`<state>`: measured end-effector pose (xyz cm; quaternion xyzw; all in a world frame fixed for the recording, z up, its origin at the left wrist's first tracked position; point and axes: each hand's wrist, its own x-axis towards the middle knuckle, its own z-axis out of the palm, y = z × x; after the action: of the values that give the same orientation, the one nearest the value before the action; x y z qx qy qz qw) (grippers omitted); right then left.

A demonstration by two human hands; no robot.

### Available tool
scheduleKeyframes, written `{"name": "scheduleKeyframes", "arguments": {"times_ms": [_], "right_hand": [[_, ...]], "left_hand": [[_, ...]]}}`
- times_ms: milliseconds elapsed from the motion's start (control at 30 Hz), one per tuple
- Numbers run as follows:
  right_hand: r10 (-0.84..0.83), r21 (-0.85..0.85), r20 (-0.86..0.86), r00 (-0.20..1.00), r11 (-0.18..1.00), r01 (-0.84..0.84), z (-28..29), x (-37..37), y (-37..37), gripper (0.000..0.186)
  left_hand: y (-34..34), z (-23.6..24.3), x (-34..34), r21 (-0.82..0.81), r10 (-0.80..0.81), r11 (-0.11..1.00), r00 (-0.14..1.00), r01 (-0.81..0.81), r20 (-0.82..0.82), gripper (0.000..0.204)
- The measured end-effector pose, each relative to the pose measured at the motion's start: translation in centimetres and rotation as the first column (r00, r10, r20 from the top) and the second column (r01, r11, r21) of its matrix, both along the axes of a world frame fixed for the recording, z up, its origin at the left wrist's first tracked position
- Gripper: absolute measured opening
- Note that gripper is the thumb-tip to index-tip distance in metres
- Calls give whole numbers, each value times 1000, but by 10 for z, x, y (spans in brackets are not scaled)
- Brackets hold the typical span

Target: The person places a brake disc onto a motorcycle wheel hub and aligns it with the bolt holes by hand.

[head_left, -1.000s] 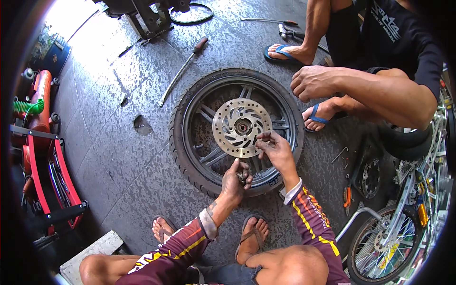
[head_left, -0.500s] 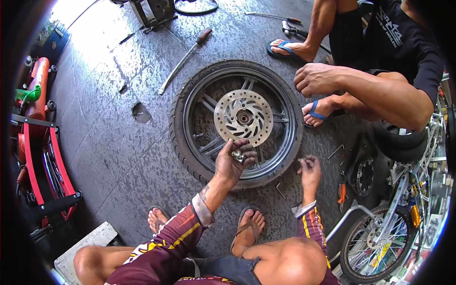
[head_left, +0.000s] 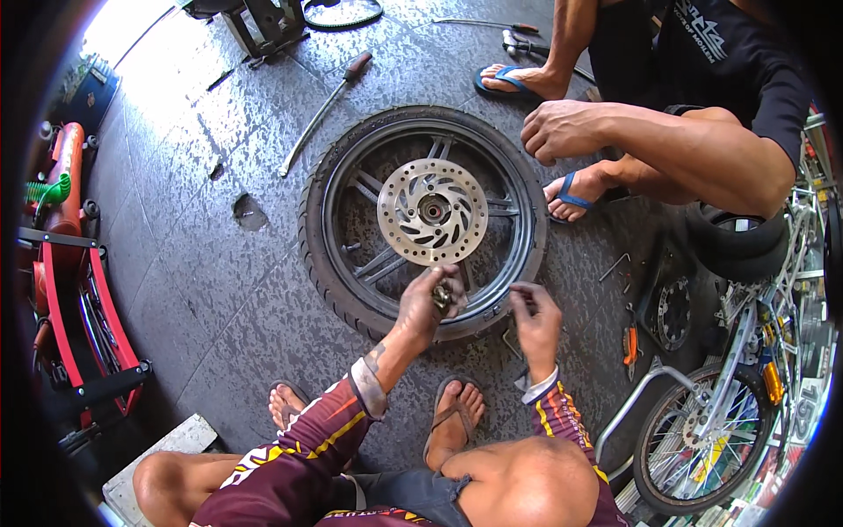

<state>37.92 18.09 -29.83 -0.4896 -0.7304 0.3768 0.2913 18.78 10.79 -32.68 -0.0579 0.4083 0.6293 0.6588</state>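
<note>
Two bare hands work over the lower half of a wheel in the head view; its black tyre lies flat on the floor at the centre of the frame, with a drilled brake disc set in its middle. The left hand, just below the disc, curls loosely around small metal pieces, probably fasteners. The right hand sits at the tyre's lower right edge, fingers bent and thumb near the fingertips in a narrow pinch; blur hides whether anything is between them. An L-shaped key lies just beside it, partly hidden. The step in hand seems to be sorting or picking out these pieces at the disc; whether bolts already sit around the hub is too small to tell. Using one would call for a fine pinch from the left palm and careful alignment with a hole. Orange-handled pliers lie at lower right, and a co-worker's hand hangs at upper right, apart from the disc.
</note>
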Motion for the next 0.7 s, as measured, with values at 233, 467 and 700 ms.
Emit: {"name": "scheduleKeyframes", "arguments": {"times_ms": [233, 467, 700], "right_hand": [[-306, 211, 96, 947, 936, 281, -26, 61, 44, 14], [-200, 59, 70, 977, 979, 196, -17, 89, 2, 16], [427, 101, 109, 898, 894, -437, 22, -42, -7, 25]], "left_hand": [[-8, 17, -8, -15, 25, 999, 978, -29, -205, 29], [-8, 15, -7, -35, -17, 999, 942, 6, -336, 41], [-5, -12, 27, 57, -128, 976, 762, 212, -634, 53]]}}
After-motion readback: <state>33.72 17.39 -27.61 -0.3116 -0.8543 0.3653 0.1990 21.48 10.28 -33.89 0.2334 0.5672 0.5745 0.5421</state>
